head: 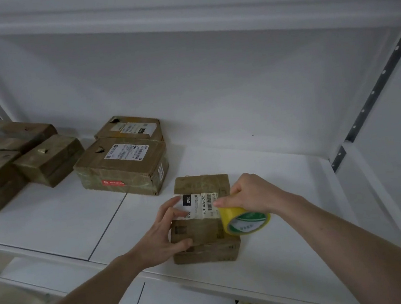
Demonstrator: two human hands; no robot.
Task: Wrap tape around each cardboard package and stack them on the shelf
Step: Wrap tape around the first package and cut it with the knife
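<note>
Currently one cardboard package point(203, 231) flat on the white shelf point(277, 192), near the front edge, roughly 6 o'clock of the shelf board. White shipping label point(196, 204) across its top, black block with "080" at the label's left end.

Left hand point(166, 234) pressed on the package's left side at 9 o'clock — fingers point(173, 203) spread apart, tips on the label, thumb down on the package top nearer the front edge. Not closed around anything, just holding the box down.

Right hand point(248, 194) at 3 o'clock of the package, clamped on a yellow tape roll point(245, 220). Roll tilted, its white-and-green core label facing the camera, resting against the package's right top edge. Index finger stretched left, tip touching the label's right end. Clear strip of tape seems to lie over the label; hard to be sure.

Further back at 11 o'clock — two more labelled packages point(122, 164), one behind the other, touching or nearly so. Far left at 9–10 o'clock, a cluster of darker wrapped packages point(14, 157) pushed together, partly blurred. All well apart from the package under the hands.

Upper shelf board point(175, 13) overhead at 12 o'clock, perforated metal upright point(371, 94) at 2 o'clock.
</note>
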